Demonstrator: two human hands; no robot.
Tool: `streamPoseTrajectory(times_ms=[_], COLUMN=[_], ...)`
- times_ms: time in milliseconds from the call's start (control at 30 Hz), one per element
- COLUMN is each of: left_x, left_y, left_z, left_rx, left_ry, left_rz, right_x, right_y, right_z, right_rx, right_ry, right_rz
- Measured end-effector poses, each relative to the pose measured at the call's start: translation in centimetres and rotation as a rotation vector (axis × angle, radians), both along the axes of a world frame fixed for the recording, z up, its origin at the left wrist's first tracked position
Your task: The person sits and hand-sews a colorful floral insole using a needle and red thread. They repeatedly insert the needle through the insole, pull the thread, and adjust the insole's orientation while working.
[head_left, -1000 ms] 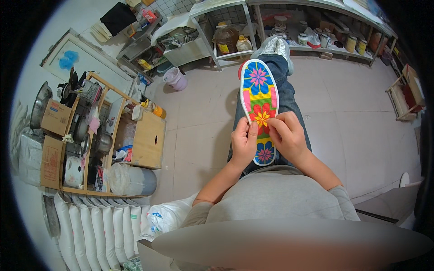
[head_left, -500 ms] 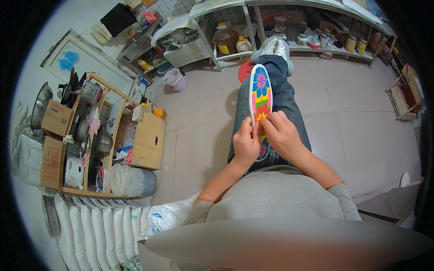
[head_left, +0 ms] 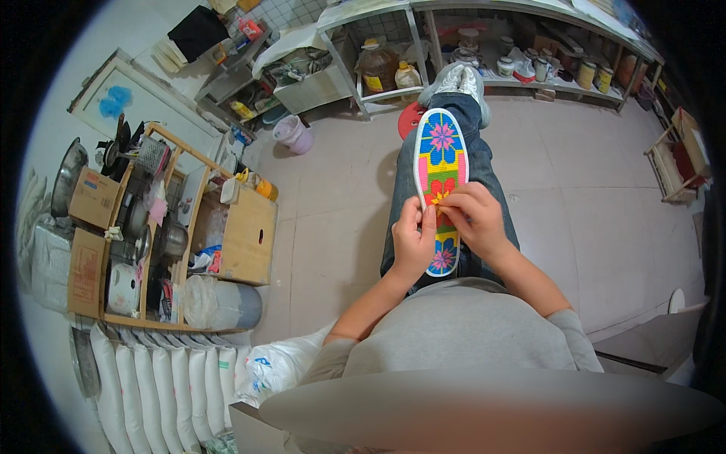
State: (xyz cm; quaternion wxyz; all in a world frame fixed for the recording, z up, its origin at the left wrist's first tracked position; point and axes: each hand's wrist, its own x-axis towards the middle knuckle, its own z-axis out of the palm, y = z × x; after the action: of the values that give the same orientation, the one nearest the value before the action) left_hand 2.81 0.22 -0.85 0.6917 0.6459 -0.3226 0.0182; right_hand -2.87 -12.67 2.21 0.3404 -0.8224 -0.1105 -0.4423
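A colourful stitched insole [head_left: 441, 142] with a white rim and flower patterns in blue, pink, red and yellow lies lengthwise over my jeans-clad legs [head_left: 476, 159]. My left hand [head_left: 416, 238] grips it by the lower left edge, thumb along the front. The fingers of my right hand [head_left: 480, 223] are pinched together over the middle flower, touching the insole; anything small between them is too small to make out. A red round object [head_left: 411, 119] shows partly behind the upper end of the insole, beside my white shoes [head_left: 461, 83].
A wooden rack [head_left: 253, 242] with pots, boxes and bags stands left, above white sacks [head_left: 155, 393] and a translucent container [head_left: 227, 303]. A pink bucket [head_left: 293, 136] sits on the floor. Metal shelving [head_left: 491, 15] with jars runs along the back; a small wooden stand [head_left: 669, 174] is at right.
Over the last second the insole shifted down and right, turned edge-on, then tilted back to face me. My right hand's fingers moved slightly at its middle. My left hand keeps its grip.
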Motion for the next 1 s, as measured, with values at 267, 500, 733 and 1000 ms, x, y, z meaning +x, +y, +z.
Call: streamPoseTrajectory(times_ms=[267, 500, 733, 1000], left_x=[0.4, 0.5, 1.2, 1.2], left_y=[0.0, -0.7, -0.1, 0.3], left_z=[-0.2, -1.4, -2.2, -2.0], left_rx=[-0.187, -0.227, -0.190, -0.063], left_ry=[0.237, 0.232, 0.207, 0.177], left_rz=[-0.256, -0.337, -0.423, -0.439], right_x=[-0.4, -0.9, -0.8, -1.2], right_y=[-0.5, -0.3, 0.0, 0.6], right_z=[-2.4, -2.4, -2.7, -3.9], right_rx=[1.455, 1.471, 1.513, 1.644], right_ry=[0.657, 0.551, 0.598, 0.405], right_rz=[0.530, 0.584, 0.513, 0.775])
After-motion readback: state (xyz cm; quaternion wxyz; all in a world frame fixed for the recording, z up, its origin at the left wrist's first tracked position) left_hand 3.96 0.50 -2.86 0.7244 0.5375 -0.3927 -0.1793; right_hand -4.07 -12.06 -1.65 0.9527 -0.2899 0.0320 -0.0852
